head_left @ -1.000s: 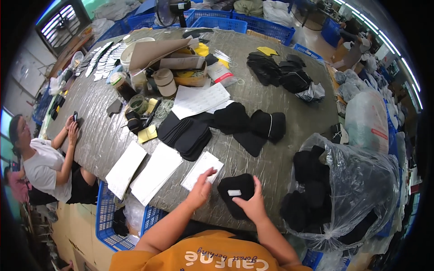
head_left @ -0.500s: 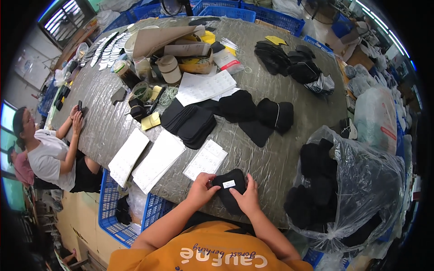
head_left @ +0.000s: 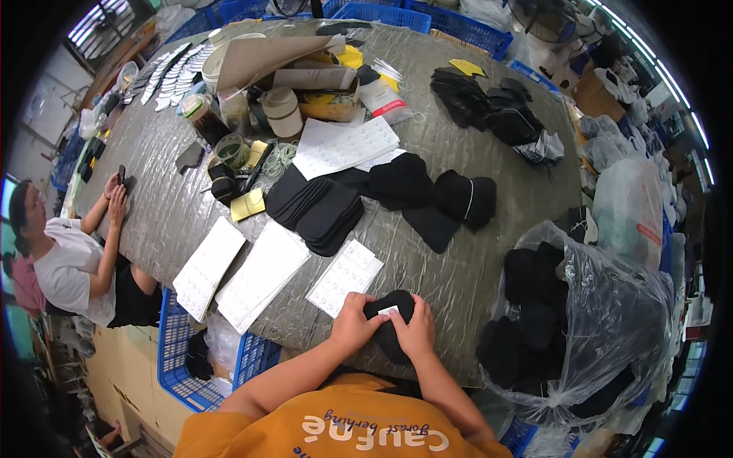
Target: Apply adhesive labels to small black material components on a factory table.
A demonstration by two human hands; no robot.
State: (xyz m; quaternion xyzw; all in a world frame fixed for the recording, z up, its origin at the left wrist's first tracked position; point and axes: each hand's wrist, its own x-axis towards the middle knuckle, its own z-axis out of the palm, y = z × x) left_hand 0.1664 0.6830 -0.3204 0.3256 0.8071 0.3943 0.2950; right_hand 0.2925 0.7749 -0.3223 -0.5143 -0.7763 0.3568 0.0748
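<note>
Wrapped table (head_left: 489,252) | clear bag (head_left: 611,305) – black caps | both hands (head_left: 385,328) pinch black cap (head_left: 393,320) – white label

I read this as a garment packing workshop: a long plastic-wrapped worktop (head_left: 489,252) heaped with black caps (head_left: 464,200), sticker sheets (head_left: 345,276) and tape rolls (head_left: 231,150), blue crates (head_left: 177,359) around it, another person (head_left: 69,259) seated alongside.

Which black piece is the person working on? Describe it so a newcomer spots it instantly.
Start at the big grey wrapped table and go to its near edge, just above the orange shirt. There the left hand and right hand press on a black fabric piece. Unlike the other black pieces, it shows a small white label and sits between both hands.
</note>
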